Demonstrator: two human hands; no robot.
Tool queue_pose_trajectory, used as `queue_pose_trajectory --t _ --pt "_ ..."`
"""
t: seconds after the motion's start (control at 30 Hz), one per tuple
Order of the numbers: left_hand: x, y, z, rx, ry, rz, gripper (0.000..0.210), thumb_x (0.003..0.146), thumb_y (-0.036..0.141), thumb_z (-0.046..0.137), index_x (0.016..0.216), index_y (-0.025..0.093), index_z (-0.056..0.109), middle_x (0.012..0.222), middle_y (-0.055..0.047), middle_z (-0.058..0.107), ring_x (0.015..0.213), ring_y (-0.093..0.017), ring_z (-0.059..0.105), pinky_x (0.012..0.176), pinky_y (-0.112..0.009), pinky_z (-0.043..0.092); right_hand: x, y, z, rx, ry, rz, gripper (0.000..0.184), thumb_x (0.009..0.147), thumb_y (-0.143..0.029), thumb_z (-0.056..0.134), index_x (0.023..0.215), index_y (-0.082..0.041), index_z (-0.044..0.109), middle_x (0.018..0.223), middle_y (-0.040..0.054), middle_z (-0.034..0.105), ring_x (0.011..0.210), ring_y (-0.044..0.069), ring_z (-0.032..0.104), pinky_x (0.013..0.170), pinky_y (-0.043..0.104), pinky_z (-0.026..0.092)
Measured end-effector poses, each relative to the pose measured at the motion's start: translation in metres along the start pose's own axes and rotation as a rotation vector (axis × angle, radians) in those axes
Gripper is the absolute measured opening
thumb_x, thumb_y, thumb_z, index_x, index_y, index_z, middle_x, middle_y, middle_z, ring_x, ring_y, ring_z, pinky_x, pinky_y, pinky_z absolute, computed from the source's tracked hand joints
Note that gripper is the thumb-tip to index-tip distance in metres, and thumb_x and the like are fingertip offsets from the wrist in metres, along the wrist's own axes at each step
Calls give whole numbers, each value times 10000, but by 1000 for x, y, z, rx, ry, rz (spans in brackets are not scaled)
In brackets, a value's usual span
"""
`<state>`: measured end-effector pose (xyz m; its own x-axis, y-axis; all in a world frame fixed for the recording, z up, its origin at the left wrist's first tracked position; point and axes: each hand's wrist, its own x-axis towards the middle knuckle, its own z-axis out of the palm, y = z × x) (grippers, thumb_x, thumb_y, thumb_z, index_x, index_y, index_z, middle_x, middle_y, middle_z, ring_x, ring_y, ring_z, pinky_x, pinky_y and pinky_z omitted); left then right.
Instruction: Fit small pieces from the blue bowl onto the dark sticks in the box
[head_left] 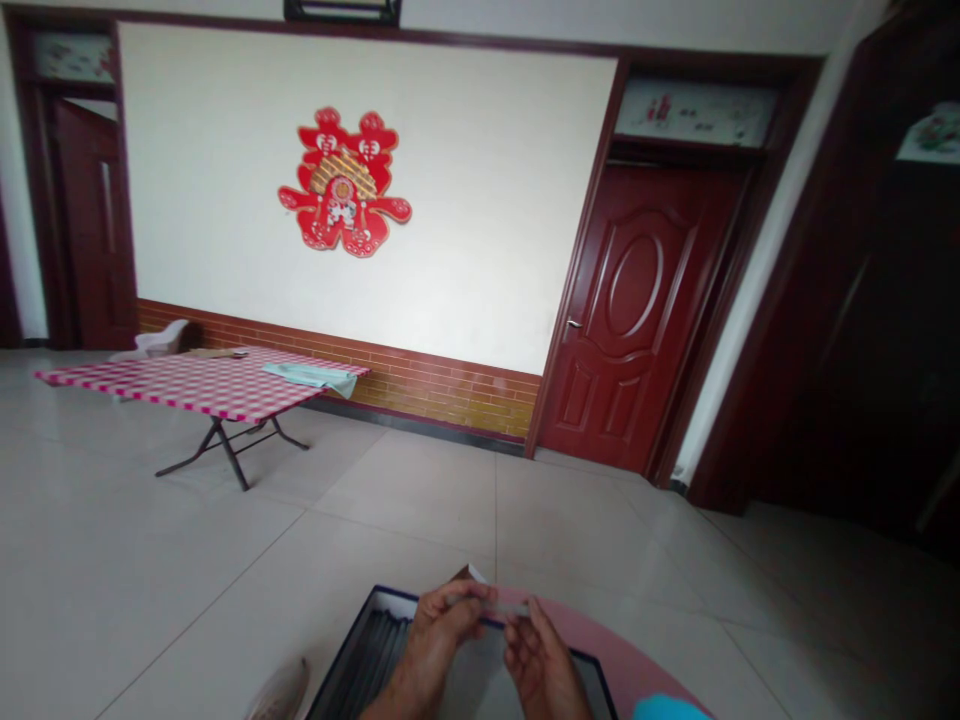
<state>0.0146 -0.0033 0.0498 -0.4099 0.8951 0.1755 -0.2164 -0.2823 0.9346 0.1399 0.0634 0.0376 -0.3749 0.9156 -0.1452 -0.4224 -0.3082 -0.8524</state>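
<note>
Both hands are raised over a shallow dark-edged box [596, 672]. Between them they grip a small, thin, pale stick-like piece [506, 607], too blurred to identify further. My left hand [442, 630] is closed around its left end, fingers and thumb pinched. At the right end, my right hand [540, 650] pinches it with thumb and fingertips. Several dark, slender rods [371, 655] lie side by side in the left part of the box. My forearms cover part of the box's pale interior.
The box rests on a pink round-edged surface [622, 645]. A bright blue object [667, 708] shows at the bottom edge. Across the tiled floor [405, 500] stands a folding table with a checked cover [187, 385]. A red door [630, 310] is beyond, right.
</note>
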Motion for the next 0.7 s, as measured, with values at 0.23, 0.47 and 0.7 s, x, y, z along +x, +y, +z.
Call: queue_pose_trajectory --t 0.23,0.47,0.7 --pt "11 -2 -19 526 30 93 175 716 332 586 752 166 629 585 23 581 536 -117 515 525 -227 390 0 2 2 -66 163 -37 546 481 -496 765 877 -166 584 653 7 678 617 146 627 545 232 474" --pt "-4 -6 -10 1453 -134 541 86 804 185 514 845 211 586 826 -30 627 802 -210 561 749 -344 430 -5 -1 5 -279 76 -57 520 492 -586 713 794 -168 646 671 27 683 679 194 631 584 271 487" --pt "-10 -24 8 1591 -35 499 140 792 97 507 835 222 555 809 -12 614 756 -183 588 585 -233 451 2 20 2 -36 -20 25 512 425 -531 784 777 -178 665 720 37 694 692 211 635 582 309 497"
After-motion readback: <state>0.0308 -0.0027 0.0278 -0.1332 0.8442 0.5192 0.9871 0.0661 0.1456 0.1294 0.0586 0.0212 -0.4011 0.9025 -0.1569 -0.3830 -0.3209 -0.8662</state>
